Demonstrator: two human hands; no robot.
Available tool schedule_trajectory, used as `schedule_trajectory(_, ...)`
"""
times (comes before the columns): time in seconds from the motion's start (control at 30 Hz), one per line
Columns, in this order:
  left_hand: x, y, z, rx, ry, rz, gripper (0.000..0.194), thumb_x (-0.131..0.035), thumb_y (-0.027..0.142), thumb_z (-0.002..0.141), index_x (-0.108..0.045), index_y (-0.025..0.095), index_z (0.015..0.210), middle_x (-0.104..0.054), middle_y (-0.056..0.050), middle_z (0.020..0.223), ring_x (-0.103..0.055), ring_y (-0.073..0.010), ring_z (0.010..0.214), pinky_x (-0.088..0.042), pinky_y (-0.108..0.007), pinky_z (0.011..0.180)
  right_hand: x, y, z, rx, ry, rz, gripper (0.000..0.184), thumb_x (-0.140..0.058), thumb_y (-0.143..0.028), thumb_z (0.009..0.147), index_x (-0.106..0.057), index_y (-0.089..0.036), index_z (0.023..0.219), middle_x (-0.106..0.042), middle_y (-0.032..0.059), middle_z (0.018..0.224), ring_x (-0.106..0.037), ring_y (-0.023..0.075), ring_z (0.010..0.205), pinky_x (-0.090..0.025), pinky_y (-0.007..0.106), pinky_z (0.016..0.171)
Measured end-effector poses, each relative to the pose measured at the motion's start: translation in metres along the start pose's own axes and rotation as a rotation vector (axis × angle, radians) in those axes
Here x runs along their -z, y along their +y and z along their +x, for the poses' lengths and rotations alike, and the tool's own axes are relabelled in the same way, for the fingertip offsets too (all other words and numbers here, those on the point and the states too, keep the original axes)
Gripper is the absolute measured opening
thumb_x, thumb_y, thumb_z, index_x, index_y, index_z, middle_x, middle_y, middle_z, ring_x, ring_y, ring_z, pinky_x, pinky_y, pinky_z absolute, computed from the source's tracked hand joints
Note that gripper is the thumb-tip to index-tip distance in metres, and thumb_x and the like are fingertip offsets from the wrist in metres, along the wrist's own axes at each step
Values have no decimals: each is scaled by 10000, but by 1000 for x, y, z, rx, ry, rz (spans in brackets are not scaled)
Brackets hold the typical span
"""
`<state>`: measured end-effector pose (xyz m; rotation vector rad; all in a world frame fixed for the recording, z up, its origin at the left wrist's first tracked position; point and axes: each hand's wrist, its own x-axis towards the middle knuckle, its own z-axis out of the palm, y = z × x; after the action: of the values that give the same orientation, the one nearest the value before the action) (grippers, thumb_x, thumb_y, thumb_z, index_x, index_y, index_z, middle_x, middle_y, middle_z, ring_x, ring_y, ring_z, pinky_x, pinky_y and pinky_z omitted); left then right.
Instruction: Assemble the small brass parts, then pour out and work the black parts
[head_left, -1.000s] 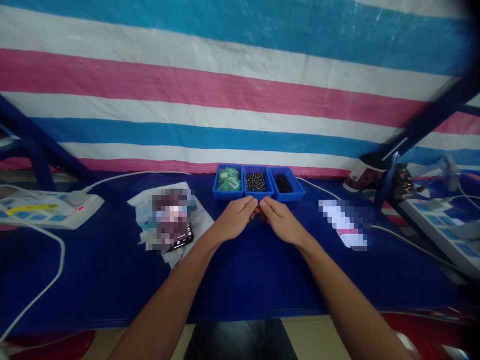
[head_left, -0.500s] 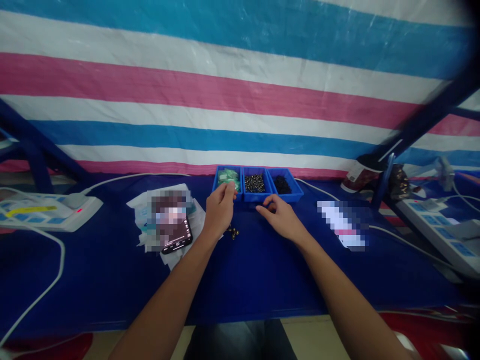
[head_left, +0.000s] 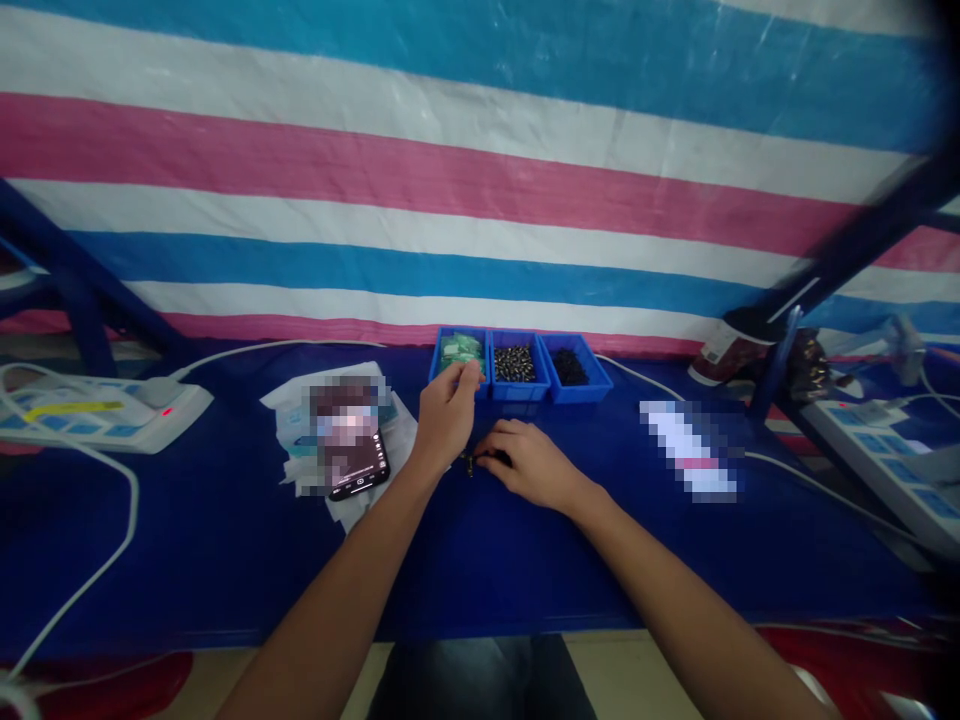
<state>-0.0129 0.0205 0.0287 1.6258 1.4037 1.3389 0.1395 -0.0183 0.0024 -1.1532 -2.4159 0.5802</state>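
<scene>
The right hand [head_left: 536, 468]'s curled fingertips are at small brass-coloured parts [head_left: 471, 465]; whether they pinch one, I cannot tell. The left hand [head_left: 444, 415]'s fingers bunch together, any grip hidden, by green packets [head_left: 459, 349]. Beyond the right fingers are metal parts [head_left: 514, 364] and black pieces [head_left: 568, 367].

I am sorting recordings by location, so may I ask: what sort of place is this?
Probably a makeshift workstation: blue bins of small parts stand on a blue table, with a striped sheet behind.
</scene>
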Motion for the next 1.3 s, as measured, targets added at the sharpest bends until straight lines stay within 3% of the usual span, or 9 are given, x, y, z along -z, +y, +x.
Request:
schedule_trajectory(0.23, 0, 1, 0, 15, -21, 3, 386, -444, 491, 945, -647, 200, 793, -601, 0, 708, -534, -143, 647, -391, -268, 622, 14, 9, -1, -108, 127, 191, 151, -583, -175, 889, -711, -196, 966, -720, 38, 943, -650, 168, 851, -463, 297, 784)
schedule_trajectory(0.4, 0, 5, -1, 19, -47, -24, 332, -479, 445, 935, -642, 194, 791, -607, -2, 727, -519, -132, 625, -385, -275, 614, 28, 16, -4, -326, 315, 431, 228, -579, -379, 902, -686, -182, 865, -706, 25, 769, -615, 153, 659, -443, 277, 622)
schedule_trajectory(0.53, -1, 6, -1, 24, -55, -27, 302, -509, 424, 921, -636, 194, 772, -614, -9, 732, -520, -131, 620, -386, -277, 609, 34, 22, -6, -411, 315, 398, 450, -473, -489, 936, -550, -180, 618, -554, -8, 549, -490, 122, 509, -359, 265, 525)
schedule_trajectory(0.6, -1, 6, -1, 28, -62, -25, 291, -515, 414, 917, -634, 192, 769, -612, -8, 726, -524, -129, 617, -386, -272, 602, 34, 24, -6, -429, 324, 423, 390, -485, -499, 924, -582, -178, 724, -556, -17, 566, -484, 123, 507, -356, 265, 523)
schedule_trajectory(0.67, -1, 5, -1, 25, -64, -13, 282, -514, 400, 917, -634, 190, 772, -609, -2, 718, -529, -127, 616, -385, -267, 598, 31, 25, -6, -454, 397, 452, 344, -560, -495, 882, -581, -183, 1025, -621, -17, 663, -523, 135, 544, -383, 267, 550)
schedule_trajectory(0.77, 0, 4, -1, 18, -55, 5, 268, -509, 387, 916, -639, 192, 787, -614, 8, 720, -539, -127, 620, -389, -264, 601, 28, 25, -6, -491, 431, 370, 525, -650, -485, 821, -473, -213, 1233, -656, -19, 727, -563, 156, 592, -396, 273, 577)
schedule_trajectory(1.0, 0, 3, 0, 6, -35, 24, 245, -522, 367, 908, -627, 193, 770, -594, 17, 678, -535, -124, 611, -398, -262, 604, 15, 11, -6, -222, 121, 150, 157, -582, -273, 893, -627, -214, 1031, -631, -14, 722, -570, 140, 642, -378, 264, 608)
schedule_trajectory(1.17, 0, 3, 0, -12, -37, 9, 234, -524, 359, 905, -620, 191, 772, -597, 20, 687, -534, -121, 605, -406, -260, 611, 1, -3, -3, 28, 41, 67, 331, -502, -115, 904, -628, -226, 1190, -626, 48, 961, -597, 166, 871, -449, 293, 774)
schedule_trajectory(1.3, 0, 5, -1, -11, -36, 5, 238, -524, 363, 903, -616, 190, 768, -566, 26, 665, -524, -121, 603, -398, -253, 607, -4, -4, -2, 89, 4, 50, 339, -458, -97, 921, -663, -230, 1155, -619, 62, 1077, -605, 178, 975, -468, 311, 865)
